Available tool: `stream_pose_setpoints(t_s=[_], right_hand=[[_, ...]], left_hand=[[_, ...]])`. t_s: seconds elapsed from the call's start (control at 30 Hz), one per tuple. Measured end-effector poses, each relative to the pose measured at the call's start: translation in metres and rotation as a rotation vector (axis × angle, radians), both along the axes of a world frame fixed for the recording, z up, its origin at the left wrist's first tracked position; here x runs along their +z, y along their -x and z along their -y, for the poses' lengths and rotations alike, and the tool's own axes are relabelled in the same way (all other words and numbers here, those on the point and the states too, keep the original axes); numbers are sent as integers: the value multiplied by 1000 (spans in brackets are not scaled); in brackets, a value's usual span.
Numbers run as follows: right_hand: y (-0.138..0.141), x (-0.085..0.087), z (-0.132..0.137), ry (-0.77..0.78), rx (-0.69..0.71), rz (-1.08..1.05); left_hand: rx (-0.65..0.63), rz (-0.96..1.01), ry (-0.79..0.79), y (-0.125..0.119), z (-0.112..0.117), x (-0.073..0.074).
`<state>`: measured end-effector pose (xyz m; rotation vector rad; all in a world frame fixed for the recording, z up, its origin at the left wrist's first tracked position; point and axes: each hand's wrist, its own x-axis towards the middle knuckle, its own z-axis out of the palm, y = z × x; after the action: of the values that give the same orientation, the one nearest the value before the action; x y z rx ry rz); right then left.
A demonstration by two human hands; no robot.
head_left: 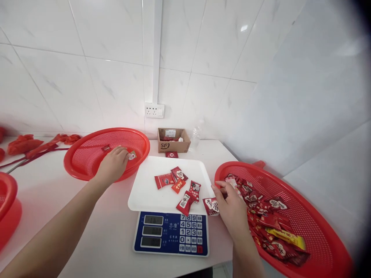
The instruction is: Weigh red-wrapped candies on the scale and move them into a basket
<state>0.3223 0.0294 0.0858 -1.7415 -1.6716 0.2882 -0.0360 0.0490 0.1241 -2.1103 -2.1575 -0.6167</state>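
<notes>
My left hand (113, 163) reaches into the red mesh basket (87, 154) at the left, its fingers closed on a small wrapped candy (132, 155). Another small red packet (106, 148) lies in that basket. My right hand (232, 206) rests on the rim of the red mesh basket (319, 231) at the right, fingers curled around a red candy packet (211, 205) at the scale's edge. Several red candy packets (179, 185) lie on the white tray of the electronic scale (171, 231). The right basket holds a heap of red and yellow packets (272, 224).
A small cardboard box (173, 139) stands against the tiled wall, with a red packet (171, 154) in front of it and a clear plastic bottle (196, 135) beside it. Red bags (34, 144) lie at the far left. Another red bowl (7, 200) sits at the left edge.
</notes>
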Motion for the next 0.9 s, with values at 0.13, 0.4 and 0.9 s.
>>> stream_pose_setpoints(t_s=[0.13, 0.4, 0.9], right_hand=[[1, 0, -2, 18, -5, 23], [1, -1, 0, 2, -12, 58], [2, -3, 5, 43, 11, 40]], left_hand=[[-100, -30, 96, -13, -4, -5], [-555, -115, 285, -91, -1, -20], [-40, -241, -19, -33, -19, 7]])
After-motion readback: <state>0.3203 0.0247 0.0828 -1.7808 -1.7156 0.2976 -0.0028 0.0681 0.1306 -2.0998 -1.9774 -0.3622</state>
